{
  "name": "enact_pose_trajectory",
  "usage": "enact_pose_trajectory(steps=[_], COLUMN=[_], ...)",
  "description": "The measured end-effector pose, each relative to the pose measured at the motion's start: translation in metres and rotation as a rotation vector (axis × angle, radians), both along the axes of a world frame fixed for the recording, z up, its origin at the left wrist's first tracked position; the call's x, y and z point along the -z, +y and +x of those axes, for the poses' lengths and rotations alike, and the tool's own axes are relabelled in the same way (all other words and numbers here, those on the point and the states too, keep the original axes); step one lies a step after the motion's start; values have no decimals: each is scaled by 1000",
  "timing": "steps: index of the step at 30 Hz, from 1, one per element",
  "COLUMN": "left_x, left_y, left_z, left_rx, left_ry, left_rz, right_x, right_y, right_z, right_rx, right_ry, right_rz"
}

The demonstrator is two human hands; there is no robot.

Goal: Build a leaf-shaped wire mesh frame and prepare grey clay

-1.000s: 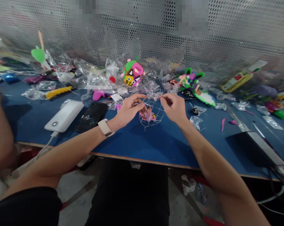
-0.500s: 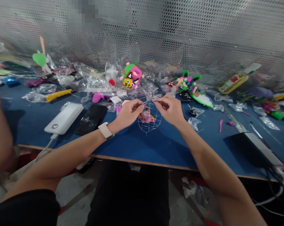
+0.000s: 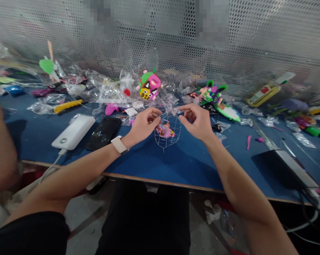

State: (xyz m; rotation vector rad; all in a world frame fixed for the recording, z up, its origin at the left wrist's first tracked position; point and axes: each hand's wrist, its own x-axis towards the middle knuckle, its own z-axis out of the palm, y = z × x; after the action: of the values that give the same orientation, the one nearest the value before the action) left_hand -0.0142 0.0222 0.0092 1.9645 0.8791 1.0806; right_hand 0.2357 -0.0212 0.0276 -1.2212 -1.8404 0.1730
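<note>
My left hand (image 3: 143, 124), with a pale watch on the wrist, pinches the left rim of a small white net bag (image 3: 167, 139) that hangs above the blue table (image 3: 160, 159). Pink and yellow foam pieces (image 3: 164, 129) lie inside the net. My right hand (image 3: 199, 121) is at the net's right rim, thumb and forefinger close together and the other fingers curled; I cannot see whether it grips the mesh.
A white power bank (image 3: 73, 131) and a black phone (image 3: 104, 132) lie left of my hands. A colourful foam ball toy (image 3: 149, 84), a green-eared foam toy (image 3: 212, 92) and crumpled clear wrappers crowd the back. A perforated metal screen stands behind. A dark box (image 3: 290, 169) sits right.
My right hand has moved a little to the right and its fingers have loosened, widening the net's mouth. The left hand keeps its pinch in nearly the same place.
</note>
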Motion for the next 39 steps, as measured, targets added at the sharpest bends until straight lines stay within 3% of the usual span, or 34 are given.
enact_pose_trajectory(steps=[8,17,24,28,32,39], left_x=[-8,-3,-2,-1,-2,-8], left_y=[17,30,28,27,26,28], left_z=[-13,-19,-19,-18,-17,-18], left_rx=[62,148,95,87,83,96], left_ry=[286,403,366,370,347,340], left_rz=[286,559,559,538,469,283], right_x=[11,16,9,6,10,21], right_y=[5,6,10,13,16,23], right_z=[-6,-9,7,18,20,19], right_rx=[-49,-133,-135,-88,-110,-148], right_ry=[-135,-118,-307,-419,-405,-232], right_rz=[89,73,70,-8,-138,-203])
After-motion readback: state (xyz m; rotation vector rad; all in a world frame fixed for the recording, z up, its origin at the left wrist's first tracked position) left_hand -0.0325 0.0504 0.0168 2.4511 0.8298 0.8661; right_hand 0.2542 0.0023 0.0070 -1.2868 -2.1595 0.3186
